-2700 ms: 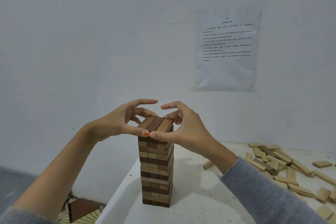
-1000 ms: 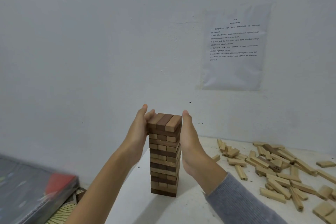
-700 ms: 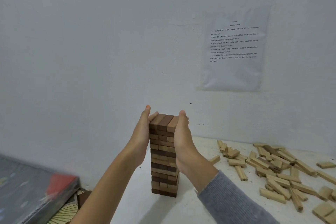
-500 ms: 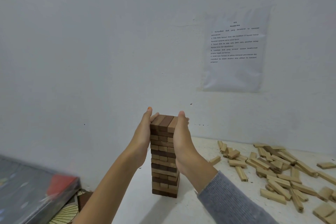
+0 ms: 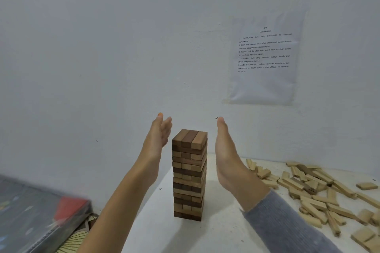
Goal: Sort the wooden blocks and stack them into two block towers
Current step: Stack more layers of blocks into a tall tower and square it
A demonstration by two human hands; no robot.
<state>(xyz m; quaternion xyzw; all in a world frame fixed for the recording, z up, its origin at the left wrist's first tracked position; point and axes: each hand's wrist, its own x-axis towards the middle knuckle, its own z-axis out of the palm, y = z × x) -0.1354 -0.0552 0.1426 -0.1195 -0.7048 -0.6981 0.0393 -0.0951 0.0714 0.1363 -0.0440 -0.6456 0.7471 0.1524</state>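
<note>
Head-level view toward wall (image 5: pixel 102 47)

The scene is lit by soft, even, cool-toned light, and the white wall (image 5: pixel 102 47) is rendered a dull grey-blue. No glare is seen. Only a faint, diffuse shadow is cast on the white surface (image 5: pixel 222 232) beside the block tower (image 5: pixel 189 174), which is shown in sharp focus. The printed sheet (image 5: pixel 264 57) on the wall is legible in outline (its small text is soft). The dark object (image 5: pixel 37 217) at lower left is heavily smeared by blur. Slight wide-angle bending is seen along the edges.
</note>
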